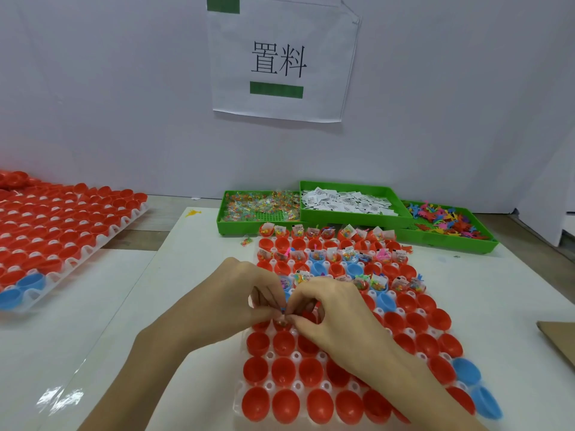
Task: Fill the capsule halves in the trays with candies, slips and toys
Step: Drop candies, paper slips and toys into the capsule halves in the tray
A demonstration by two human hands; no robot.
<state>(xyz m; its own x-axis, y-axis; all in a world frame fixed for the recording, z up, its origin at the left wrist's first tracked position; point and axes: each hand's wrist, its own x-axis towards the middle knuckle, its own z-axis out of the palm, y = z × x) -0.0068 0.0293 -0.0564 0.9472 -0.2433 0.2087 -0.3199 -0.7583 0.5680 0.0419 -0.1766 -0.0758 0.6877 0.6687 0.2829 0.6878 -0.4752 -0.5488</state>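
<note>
White bench (497, 290) against a pale wall, carrying the work. At centre, clear tray (239, 399) of red and blue capsule halves (283, 370), far rows already stuffed with candy packets, slips and toys, near rows bare. Both hands meeting over the tray's left-middle: left hand (236, 293) and right hand (329, 318) with fingers curled, tips pinched together on something small, part blue, just above a red half; what exactly is held, too hidden to tell. Likely step: seating or sorting one filling item into that half, task roughly a third done by the look of the rows. Next move probably calls for letting go cleanly over the cup, then reaching back to the supplies. Beyond the tray, three green bins side by side: candies (258, 205), slips (348, 200), toys (448, 220). Off to the left, second tray of capsule halves (62, 225), unfilled. On the wall, a paper sign (280, 63); at the right edge, a brown cardboard corner (560, 340).
</note>
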